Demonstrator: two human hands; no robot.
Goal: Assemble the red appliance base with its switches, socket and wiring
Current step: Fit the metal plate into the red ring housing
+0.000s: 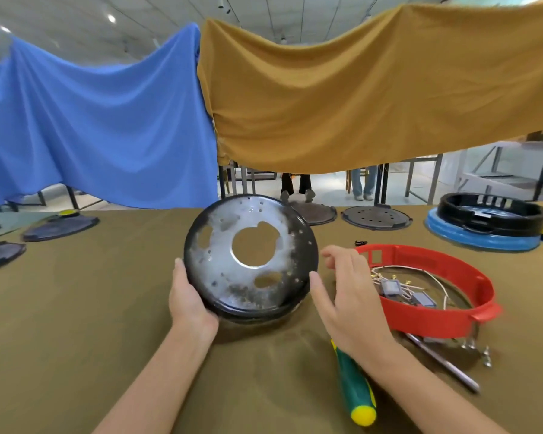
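Observation:
A round metal plate [248,277] with a dark rim, a big middle hole and several small holes stands tilted on the table, its face toward me. My left hand [188,303] grips its lower left edge. My right hand [348,296] hovers just right of the plate, fingers spread and relaxed, holding nothing. Behind that hand lies the red appliance base [436,311], a plastic ring with a side handle. Inside it rest white wiring [402,272] and two small grey switches [420,299].
A green screwdriver with a yellow end [356,389] and a metal rod [445,363] lie on the olive table [76,308] near my right arm. Dark round plates [375,217] and a black ring on a blue one [489,220] sit at the back. Blue and mustard cloths hang behind.

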